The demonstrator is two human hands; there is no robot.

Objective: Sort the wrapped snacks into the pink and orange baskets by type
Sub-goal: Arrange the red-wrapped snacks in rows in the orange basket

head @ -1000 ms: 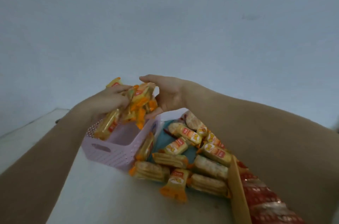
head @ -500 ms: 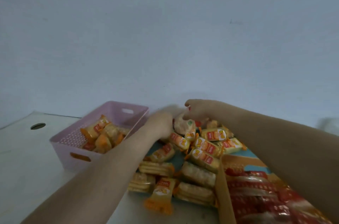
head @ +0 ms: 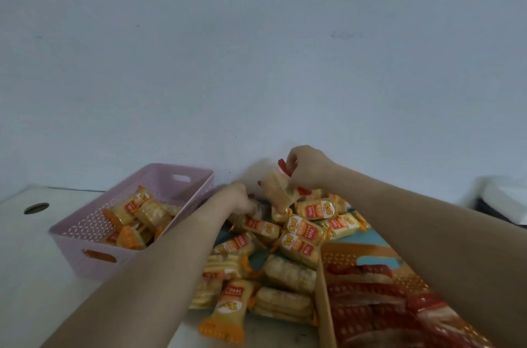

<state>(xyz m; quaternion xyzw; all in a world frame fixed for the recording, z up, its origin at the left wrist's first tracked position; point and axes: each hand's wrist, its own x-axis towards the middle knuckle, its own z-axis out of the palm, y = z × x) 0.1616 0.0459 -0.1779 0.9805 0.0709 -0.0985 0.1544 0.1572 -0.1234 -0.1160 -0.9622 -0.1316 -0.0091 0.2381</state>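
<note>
A pale wall (head: 256, 48) rises behind a white bench (head: 25, 276). On the left stands the pink basket (head: 71, 233), holding several yellow snacks (head: 134, 205). The orange basket (head: 325, 305) at lower right holds red snacks (head: 370, 316). Between the baskets lies a pile (head: 299, 233) of yellow ones. The right hand (head: 309, 168) pinches a red-ended snack (head: 278, 190) above the pile's far edge. The left hand (head: 238, 199) reaches into the pile; I cannot tell whether it grips anything.
</note>
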